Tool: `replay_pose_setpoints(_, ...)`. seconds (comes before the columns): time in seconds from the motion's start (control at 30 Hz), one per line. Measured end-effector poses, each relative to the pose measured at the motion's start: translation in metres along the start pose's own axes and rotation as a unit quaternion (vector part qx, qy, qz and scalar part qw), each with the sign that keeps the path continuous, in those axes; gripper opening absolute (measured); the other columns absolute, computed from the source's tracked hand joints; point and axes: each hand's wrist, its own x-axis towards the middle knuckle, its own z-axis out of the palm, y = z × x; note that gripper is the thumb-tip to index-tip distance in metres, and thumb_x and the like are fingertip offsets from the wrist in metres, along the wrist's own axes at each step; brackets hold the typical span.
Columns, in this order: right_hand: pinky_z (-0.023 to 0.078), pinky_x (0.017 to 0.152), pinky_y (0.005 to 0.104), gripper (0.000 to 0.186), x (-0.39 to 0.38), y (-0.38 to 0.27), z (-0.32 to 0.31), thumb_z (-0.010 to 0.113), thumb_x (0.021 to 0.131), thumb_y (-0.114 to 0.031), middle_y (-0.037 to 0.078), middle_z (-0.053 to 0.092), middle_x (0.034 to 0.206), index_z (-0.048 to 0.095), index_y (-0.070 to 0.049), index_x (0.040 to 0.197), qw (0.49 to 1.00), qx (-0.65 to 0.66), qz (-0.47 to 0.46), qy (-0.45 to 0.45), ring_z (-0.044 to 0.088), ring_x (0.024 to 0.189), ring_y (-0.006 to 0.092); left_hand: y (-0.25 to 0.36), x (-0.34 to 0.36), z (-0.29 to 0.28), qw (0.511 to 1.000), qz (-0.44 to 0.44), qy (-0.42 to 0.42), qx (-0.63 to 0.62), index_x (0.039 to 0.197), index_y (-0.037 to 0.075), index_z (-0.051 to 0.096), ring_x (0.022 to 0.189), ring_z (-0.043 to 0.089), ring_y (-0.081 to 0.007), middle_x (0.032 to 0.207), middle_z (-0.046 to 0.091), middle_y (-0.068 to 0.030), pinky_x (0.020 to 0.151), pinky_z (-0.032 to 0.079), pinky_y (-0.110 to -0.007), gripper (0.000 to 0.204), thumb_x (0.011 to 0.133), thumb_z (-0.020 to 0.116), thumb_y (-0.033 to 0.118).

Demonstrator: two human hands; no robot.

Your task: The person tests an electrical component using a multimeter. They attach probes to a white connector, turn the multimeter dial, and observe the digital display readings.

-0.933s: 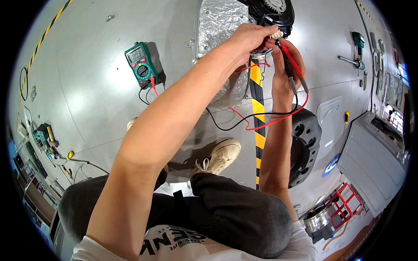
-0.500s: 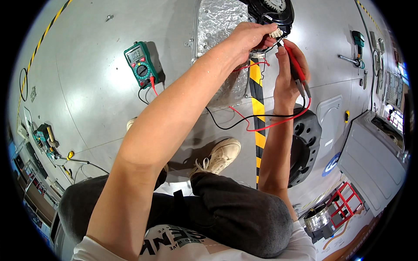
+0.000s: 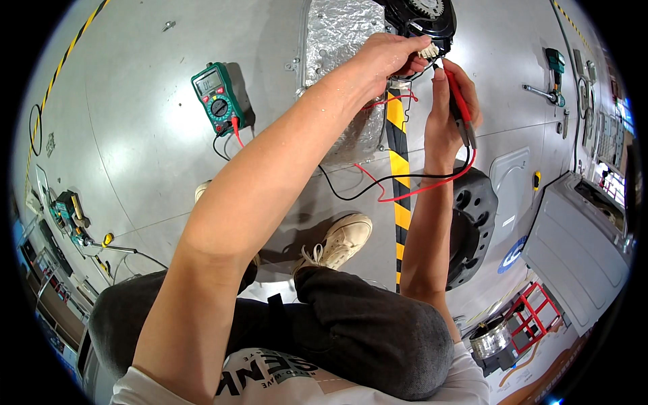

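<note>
My left hand (image 3: 390, 55) pinches a small white wire connector (image 3: 428, 51) beside a black round housing with a pale ribbed wheel (image 3: 428, 8). In my right hand (image 3: 447, 111) are two test probes together, a red probe (image 3: 460, 100) and a black probe (image 3: 454, 108). Their tips point up at the connector; whether they touch its contacts is too small to tell. Red and black leads hang from the probes and pass under my left forearm. A green multimeter (image 3: 217, 100) lies on the floor at the left, with leads plugged into its lower end and its display lit.
A foil-covered silver panel (image 3: 341, 37) lies ahead, partly under my left forearm. Yellow-black floor tape (image 3: 401, 165) runs between my arms. To the right are a black moulded part (image 3: 476, 226), a grey panel (image 3: 511, 175) and a cordless ratchet (image 3: 555, 77). More power tools (image 3: 71, 216) lie far left.
The multimeter's display shows a different reading. The probes in my right hand have tilted slightly, and their leads have shifted a little to the left. My left hand stays on the connector.
</note>
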Motion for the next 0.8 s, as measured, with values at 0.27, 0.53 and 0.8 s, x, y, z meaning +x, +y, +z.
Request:
replay_pose_setpoints(0.27, 0.046, 0.072, 0.0280, 0.022, -0.004, -0.002, 0.007, 0.069, 0.078, -0.010, 0.009, 0.060, 0.091, 0.063, -0.002, 0.098, 0.996, -0.066, -0.051, 0.008, 0.059, 0.082, 0.0180, 0.003, -0.004, 0.003, 1.000, -0.010, 0.003, -0.008, 0.084, 0.000, 0.062, 0.063, 0.057, -0.0118, 0.076, 0.062, -0.0070, 0.064, 0.049, -0.023, 0.023, 0.083, 0.066, 0.023)
replay_pose_setpoints(0.53, 0.047, 0.070, 0.0259, 0.025, -0.008, 0.001, 0.008, 0.068, 0.080, -0.009, 0.008, 0.060, 0.090, 0.058, -0.001, 0.101, 0.999, -0.039, -0.032, -0.008, 0.059, 0.080, 0.0144, 0.003, -0.005, 0.004, 1.000, -0.006, 0.001, -0.007, 0.081, -0.001, 0.062, 0.062, 0.056, -0.0120, 0.075, 0.061, -0.0068, 0.061, 0.047, -0.024, 0.023, 0.083, 0.066, 0.022)
replay_pose_setpoints(0.8, 0.046, 0.067, 0.0223, 0.023, -0.006, -0.006, 0.009, 0.067, 0.081, -0.010, 0.005, 0.062, 0.085, 0.058, -0.001, 0.100, 0.999, 0.037, 0.004, -0.012, 0.057, 0.076, 0.0095, 0.002, -0.003, 0.003, 1.000, -0.005, 0.006, -0.010, 0.082, -0.001, 0.062, 0.060, 0.056, -0.0122, 0.075, 0.061, -0.0067, 0.060, 0.047, -0.023, 0.022, 0.083, 0.066, 0.021)
